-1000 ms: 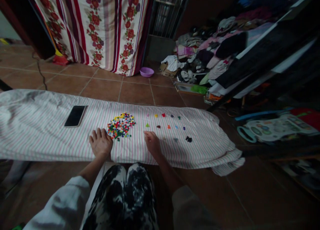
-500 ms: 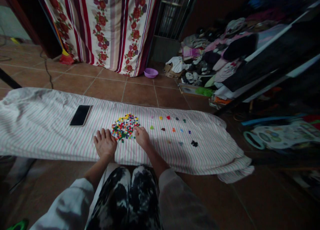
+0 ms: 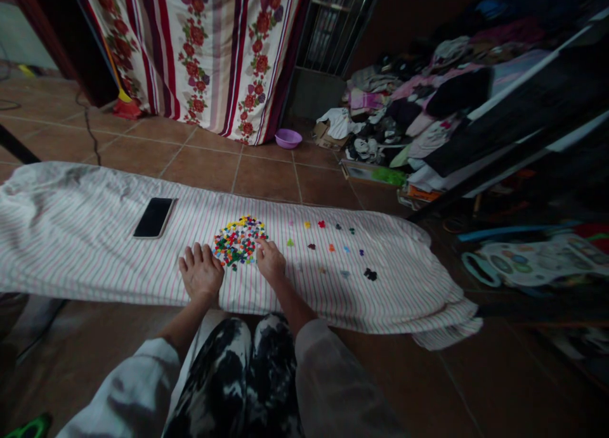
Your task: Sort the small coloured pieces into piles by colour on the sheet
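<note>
A mixed pile of small colourful pieces (image 3: 238, 240), too small to name surely, lies on a striped cloth (image 3: 95, 260). My left hand (image 3: 202, 272) rests palm down at the pile's left edge, fingers stretched out. At the right edge, my right hand (image 3: 271, 260) has its fingers curled and its fingertips touching the pieces; anything between them is hidden. Right of it, little groups sorted by colour sit in rows, among them a red group (image 3: 321, 224), a green group (image 3: 290, 242), an orange group (image 3: 332, 248) and a black group (image 3: 370, 274).
A phone (image 3: 153, 218) lies on the cloth to the left. Beyond the cloth-covered surface are a tiled floor, a purple basin (image 3: 288, 139), a floral curtain (image 3: 219, 57) and a broom (image 3: 126, 107). Clothes and shoes are heaped at the back right (image 3: 404, 102).
Both hands stay almost in place at the pile. My right forearm has shifted slightly left, and the camera view has moved a little.
</note>
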### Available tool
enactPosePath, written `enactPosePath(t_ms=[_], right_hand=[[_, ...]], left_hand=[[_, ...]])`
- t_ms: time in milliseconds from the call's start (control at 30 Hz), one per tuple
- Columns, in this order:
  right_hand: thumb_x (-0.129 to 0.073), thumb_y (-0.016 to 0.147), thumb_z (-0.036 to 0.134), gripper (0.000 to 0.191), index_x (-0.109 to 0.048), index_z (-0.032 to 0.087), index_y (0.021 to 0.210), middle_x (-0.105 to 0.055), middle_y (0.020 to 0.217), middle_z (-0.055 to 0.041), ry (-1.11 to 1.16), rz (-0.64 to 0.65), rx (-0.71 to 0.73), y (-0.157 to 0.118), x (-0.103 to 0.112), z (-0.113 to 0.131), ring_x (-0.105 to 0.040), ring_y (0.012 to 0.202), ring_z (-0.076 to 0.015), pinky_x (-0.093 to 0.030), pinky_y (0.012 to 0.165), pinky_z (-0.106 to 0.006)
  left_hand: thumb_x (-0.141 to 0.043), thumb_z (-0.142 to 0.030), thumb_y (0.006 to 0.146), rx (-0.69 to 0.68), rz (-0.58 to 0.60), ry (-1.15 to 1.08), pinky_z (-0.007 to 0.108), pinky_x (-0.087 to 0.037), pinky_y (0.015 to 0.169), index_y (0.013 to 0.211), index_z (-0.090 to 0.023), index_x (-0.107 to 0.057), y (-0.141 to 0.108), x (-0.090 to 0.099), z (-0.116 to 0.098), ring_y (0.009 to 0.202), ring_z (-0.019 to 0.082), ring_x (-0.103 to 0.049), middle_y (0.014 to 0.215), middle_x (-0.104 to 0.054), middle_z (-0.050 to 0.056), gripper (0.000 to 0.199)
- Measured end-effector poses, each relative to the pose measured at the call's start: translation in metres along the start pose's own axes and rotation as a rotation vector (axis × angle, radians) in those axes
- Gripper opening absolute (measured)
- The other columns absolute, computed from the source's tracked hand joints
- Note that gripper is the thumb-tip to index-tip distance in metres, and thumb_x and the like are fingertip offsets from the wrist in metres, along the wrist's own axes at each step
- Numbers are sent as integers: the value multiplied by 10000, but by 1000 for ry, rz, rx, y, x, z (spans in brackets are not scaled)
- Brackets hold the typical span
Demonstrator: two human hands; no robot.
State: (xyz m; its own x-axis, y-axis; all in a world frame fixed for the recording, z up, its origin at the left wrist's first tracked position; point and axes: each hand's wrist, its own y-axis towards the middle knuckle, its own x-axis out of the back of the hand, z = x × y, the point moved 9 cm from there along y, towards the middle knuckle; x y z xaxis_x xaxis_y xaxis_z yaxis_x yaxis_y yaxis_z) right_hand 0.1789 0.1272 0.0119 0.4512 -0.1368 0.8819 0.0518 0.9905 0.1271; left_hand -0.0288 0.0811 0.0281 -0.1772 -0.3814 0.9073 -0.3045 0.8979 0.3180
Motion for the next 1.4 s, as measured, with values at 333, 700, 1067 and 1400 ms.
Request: enactPosePath(t_ms=[333, 700, 1067, 1400], right_hand=[[-407, 887, 124, 483, -569, 333, 1291, -590, 1122, -42, -50, -4, 137, -13, -1, 8, -570, 952, -150, -456, 778, -202], [-358, 844, 76, 403, -626, 208, 1114, -632, 1045, -38, 108, -105, 115, -11, 2, 1, -577, 973, -141, -444, 867, -218], [-376, 867, 108, 500, -555, 296, 1294, -607, 1092, -31, 63, -11, 154, -12, 0, 5, -566, 994, -145, -452, 861, -218], [-415, 881, 104, 471, -579, 300, 1277, -605, 1100, -43, 15, -2, 195, -17, -2, 7, -559, 1008, -158, -444, 892, -233]], left_hand=[[-315, -290, 875, 7, 7, -34, 547, -195, 1117, 1310, -107, -503, -2, -1, 1, 1389, 327, -280, 1419, -458, 181, 508], [-361, -271, 848, 3, 26, -82, 567, -188, 1112, 1328, -103, -480, -1, 1, 1, 1405, 338, -242, 1438, -430, 193, 523], [-336, -272, 862, -11, 7, -44, 554, -198, 1111, 1308, -84, -500, -1, 0, 1, 1382, 354, -283, 1417, -450, 201, 511], [-310, -292, 878, -22, -15, 14, 535, -213, 1110, 1295, -96, -516, -2, 1, -1, 1364, 346, -320, 1406, -470, 185, 504]])
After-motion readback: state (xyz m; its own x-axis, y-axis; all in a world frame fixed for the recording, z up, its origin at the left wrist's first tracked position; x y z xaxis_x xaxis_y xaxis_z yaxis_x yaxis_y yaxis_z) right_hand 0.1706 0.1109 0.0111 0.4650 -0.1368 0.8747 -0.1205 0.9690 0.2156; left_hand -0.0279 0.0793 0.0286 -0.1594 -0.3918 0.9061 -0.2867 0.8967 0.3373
